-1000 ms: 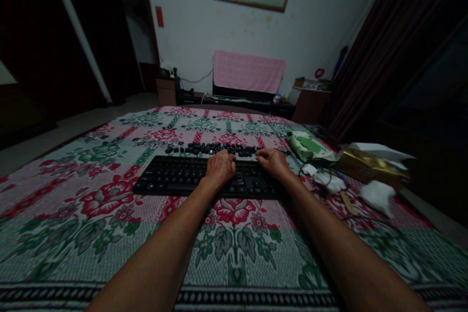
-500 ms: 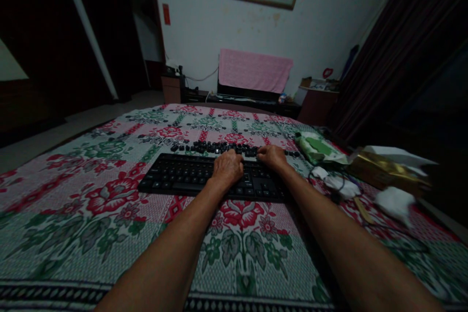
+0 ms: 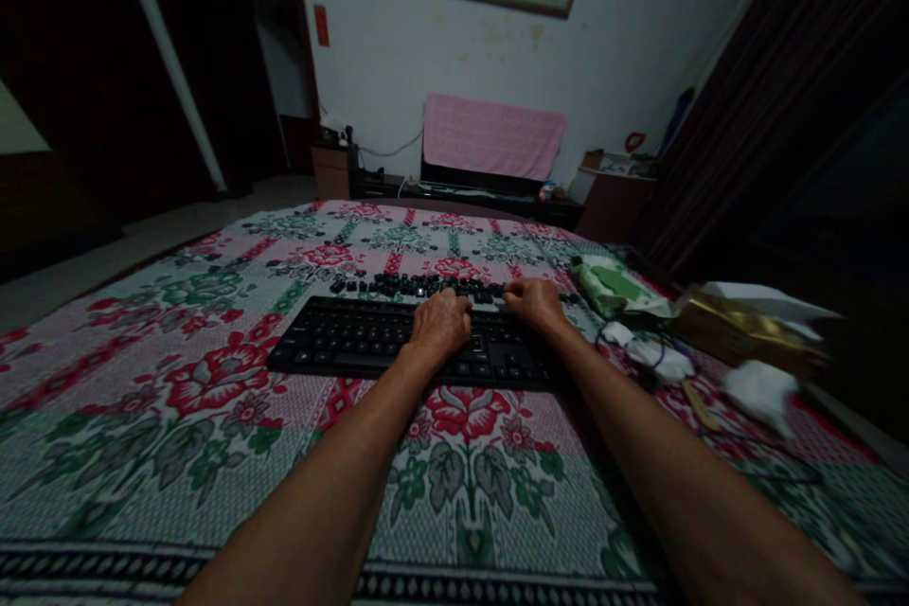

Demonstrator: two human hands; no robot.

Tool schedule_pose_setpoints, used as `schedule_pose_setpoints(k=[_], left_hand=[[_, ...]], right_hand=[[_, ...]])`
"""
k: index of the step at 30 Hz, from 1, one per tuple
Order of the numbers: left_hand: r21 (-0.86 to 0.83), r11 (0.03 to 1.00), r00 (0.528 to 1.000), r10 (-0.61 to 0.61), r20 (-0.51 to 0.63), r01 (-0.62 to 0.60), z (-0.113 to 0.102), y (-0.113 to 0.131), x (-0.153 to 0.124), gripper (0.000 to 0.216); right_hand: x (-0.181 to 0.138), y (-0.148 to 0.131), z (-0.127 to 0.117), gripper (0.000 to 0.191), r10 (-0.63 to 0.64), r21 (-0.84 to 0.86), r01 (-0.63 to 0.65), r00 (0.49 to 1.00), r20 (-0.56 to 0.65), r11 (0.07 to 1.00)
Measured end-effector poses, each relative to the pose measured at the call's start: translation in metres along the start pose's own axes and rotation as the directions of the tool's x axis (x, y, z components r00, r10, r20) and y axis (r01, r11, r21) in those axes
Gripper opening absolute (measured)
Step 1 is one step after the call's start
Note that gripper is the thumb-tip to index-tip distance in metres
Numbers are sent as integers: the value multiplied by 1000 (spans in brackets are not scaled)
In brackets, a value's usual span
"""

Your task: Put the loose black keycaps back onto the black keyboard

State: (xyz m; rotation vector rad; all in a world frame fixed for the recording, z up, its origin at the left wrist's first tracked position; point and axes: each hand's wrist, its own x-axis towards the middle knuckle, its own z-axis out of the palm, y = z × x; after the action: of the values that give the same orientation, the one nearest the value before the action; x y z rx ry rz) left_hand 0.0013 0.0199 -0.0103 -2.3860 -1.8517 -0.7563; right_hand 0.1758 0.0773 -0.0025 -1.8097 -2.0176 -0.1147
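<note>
A black keyboard (image 3: 341, 336) lies flat on the patterned bedspread in front of me. Just beyond its far edge runs a long scatter of loose black keycaps (image 3: 398, 284). My left hand (image 3: 440, 327) rests over the keyboard right of its middle, closed, with bent fingers reaching to the far edge; the back of the hand hides what they grip. Over the right end of the keycap row, my right hand (image 3: 536, 305) is closed in a pinch. Whatever sits between those fingertips is too small and dark to make out.
Right of the keyboard lie a green and white packet (image 3: 617, 289), crumpled white tissue (image 3: 759, 390), a golden box (image 3: 745, 331), a flat tan stick (image 3: 700, 404) and a dark cable. The flowered bedspread (image 3: 213, 454) spreads underneath. A pink towel (image 3: 493, 134) hangs at the far wall.
My right hand has shifted very slightly to the right along the keycap row. The left hand and keyboard stay nearly as they were; the view has moved a little.
</note>
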Motion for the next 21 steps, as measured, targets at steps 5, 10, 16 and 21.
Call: schedule_pose_setpoints(k=[5,10,16,21], left_hand=[[-363,932,997,-10,-72,-17,2,1,7,32],[-753,652,994,-12,106,88,-1,8,11,29],[-900,312,949,-23,314,305,-5,11,7,27],[-923,226,948,-2,318,310,-3,9,7,28]], right_hand=[[-30,-6,-19,20,-266,249,308,946,-187,918],[-57,-16,-26,19,-335,306,398,912,-237,865],[-66,-18,-23,17,-310,382,382,921,-238,842],[-66,-17,-18,21,-239,526,311,950,-202,792]])
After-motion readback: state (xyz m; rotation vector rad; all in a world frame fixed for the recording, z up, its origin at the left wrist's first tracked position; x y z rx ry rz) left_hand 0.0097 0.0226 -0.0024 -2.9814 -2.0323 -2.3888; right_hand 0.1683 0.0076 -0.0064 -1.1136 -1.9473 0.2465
